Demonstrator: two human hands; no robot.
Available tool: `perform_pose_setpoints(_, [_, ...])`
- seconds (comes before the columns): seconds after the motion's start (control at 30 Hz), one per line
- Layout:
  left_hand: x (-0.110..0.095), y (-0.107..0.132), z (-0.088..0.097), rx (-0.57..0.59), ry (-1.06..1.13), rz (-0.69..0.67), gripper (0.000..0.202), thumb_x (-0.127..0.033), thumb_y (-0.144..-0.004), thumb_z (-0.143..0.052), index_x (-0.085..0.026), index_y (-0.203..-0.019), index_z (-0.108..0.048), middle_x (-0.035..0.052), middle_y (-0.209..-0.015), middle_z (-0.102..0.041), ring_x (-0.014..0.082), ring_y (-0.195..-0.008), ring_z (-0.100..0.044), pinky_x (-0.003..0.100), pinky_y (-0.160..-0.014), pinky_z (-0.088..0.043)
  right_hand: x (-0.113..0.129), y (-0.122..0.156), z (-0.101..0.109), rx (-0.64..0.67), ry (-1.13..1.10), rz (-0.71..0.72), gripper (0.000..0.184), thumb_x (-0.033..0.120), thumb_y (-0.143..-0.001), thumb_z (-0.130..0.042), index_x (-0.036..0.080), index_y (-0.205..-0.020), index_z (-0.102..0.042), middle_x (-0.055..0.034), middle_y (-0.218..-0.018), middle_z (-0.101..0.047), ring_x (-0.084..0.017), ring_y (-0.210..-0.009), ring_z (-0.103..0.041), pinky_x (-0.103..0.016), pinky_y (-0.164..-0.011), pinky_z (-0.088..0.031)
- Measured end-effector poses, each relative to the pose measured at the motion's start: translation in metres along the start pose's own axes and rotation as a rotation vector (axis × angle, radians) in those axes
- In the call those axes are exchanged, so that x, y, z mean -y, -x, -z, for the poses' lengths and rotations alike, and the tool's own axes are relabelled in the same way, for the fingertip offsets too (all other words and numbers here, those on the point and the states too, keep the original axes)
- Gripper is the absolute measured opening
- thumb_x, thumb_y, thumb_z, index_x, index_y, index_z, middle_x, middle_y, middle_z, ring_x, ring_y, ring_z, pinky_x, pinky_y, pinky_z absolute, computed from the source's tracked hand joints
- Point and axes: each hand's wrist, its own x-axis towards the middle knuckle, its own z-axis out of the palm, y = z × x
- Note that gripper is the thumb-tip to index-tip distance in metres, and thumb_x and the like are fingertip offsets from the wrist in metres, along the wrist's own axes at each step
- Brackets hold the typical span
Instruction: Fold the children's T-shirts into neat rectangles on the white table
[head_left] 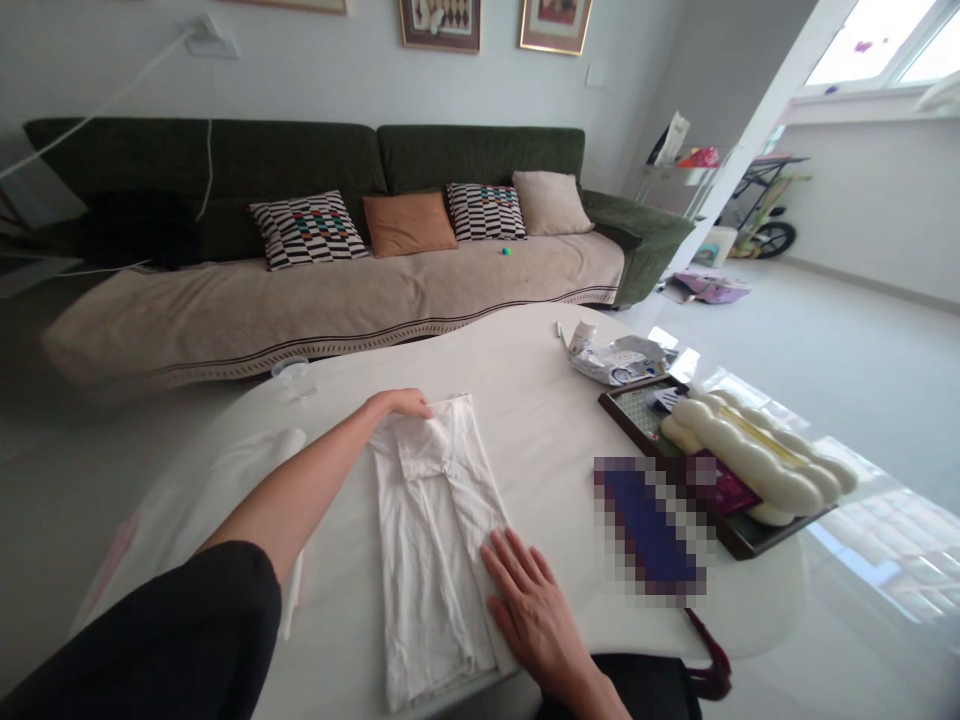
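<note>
Right hand (529, 600) flat on cloth (431, 530), left hand (401, 403) outstretched.

Home living room, green sofa (337, 170), cushions, framed pictures, probably lived-in

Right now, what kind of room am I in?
Probably a home living room: a long dark green fabric sofa with patterned cushions, framed pictures hung above it, and a white round table bearing a folded white cloth garment.
</note>
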Motion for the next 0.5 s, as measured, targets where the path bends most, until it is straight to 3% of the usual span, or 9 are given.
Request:
perform_pose_setpoints(0.2, [0.008, 0.019, -0.009, -0.189, -0.091, 0.168, 0.027, -0.042, -0.068, -0.057, -0.016, -0.068, -0.064, 0.0043, -0.071, -0.064, 0.0191, -0.074, -0.058, 0.024, -0.064, -0.042, 0.002, 0.000, 0.004, -0.028, -0.003, 0.010, 0.051, 0.036, -0.091, -0.032, 0.028, -0.139, -0.020, 0.0013, -0.144, -0.020, -0.022, -0.133, -0.015, -0.044, -0.103, -0.029])
perform_pose_setpoints(0.3, [0.000, 0.034, -0.017, -0.386, -0.142, 0.251, 0.028, -0.038, -0.077, -0.048, -0.016, -0.088, -0.062, 0.0112, -0.089, -0.064, 0.0254, -0.092, -0.056, 0.034, -0.078, -0.042, 0.003, 0.000, 0.005, -0.041, -0.006, 0.015, 0.052, 0.035, -0.090, -0.034, 0.027, -0.139, -0.020, 0.0007, -0.143, -0.022, -0.022, -0.133, -0.016, -0.044, -0.102, -0.029])
perform_pose_setpoints(0.4, [-0.022, 0.049, -0.036, -0.542, -0.169, 0.191, 0.034, -0.033, -0.085, -0.037, -0.020, -0.112, -0.053, 0.0128, -0.115, -0.054, 0.0254, -0.111, -0.046, 0.040, -0.092, -0.035, 0.004, 0.000, 0.006, -0.052, -0.005, 0.011, 0.052, 0.034, -0.089, -0.036, 0.027, -0.139, -0.022, 0.0006, -0.143, -0.023, -0.022, -0.133, -0.018, -0.044, -0.102, -0.029])
perform_pose_setpoints(0.5, [-0.045, 0.061, -0.072, -0.581, -0.185, 0.028, 0.042, -0.042, -0.084, -0.041, -0.028, -0.123, -0.046, 0.0068, -0.135, -0.039, 0.0267, -0.126, -0.029, 0.044, -0.102, -0.023, 0.005, 0.001, 0.008, -0.043, -0.009, 0.008, 0.052, 0.034, -0.089, -0.036, 0.026, -0.138, -0.024, 0.0002, -0.143, -0.024, -0.021, -0.133, -0.018, -0.043, -0.103, -0.028])
